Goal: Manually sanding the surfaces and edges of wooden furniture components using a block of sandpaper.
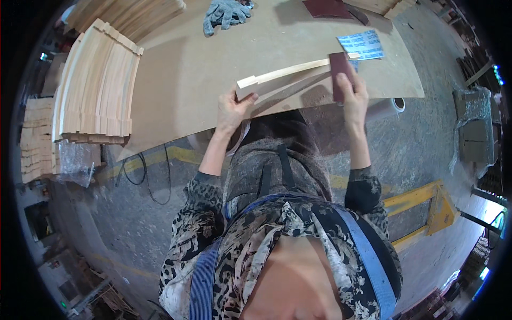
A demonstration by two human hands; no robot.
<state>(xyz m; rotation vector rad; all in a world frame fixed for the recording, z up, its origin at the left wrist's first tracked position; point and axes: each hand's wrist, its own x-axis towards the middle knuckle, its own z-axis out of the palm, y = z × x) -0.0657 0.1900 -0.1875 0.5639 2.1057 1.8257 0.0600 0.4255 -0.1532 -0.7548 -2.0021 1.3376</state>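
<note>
A pale wooden strip (290,70) with a notched left end is held above the front part of the table. My left hand (233,113) is closed around its left end, the thumb on the near side. In my right hand (353,98) is a piece of dark red sandpaper (337,64), gripped with the thumb on top. The sandpaper lies across the strip near its right end, and the tip of the strip shows just past it. Behind that tip lies a sheet with a blue and white printed face (365,44).
Stacked wooden strips (98,85) stand at the table's left, with another stack (122,16) behind. Grey gloves (226,15) and more dark red sheets (328,8) lie along the far side of the table (186,69). A wrapped roll (389,108) sits below the right edge, near a yellow metal frame (421,205).
</note>
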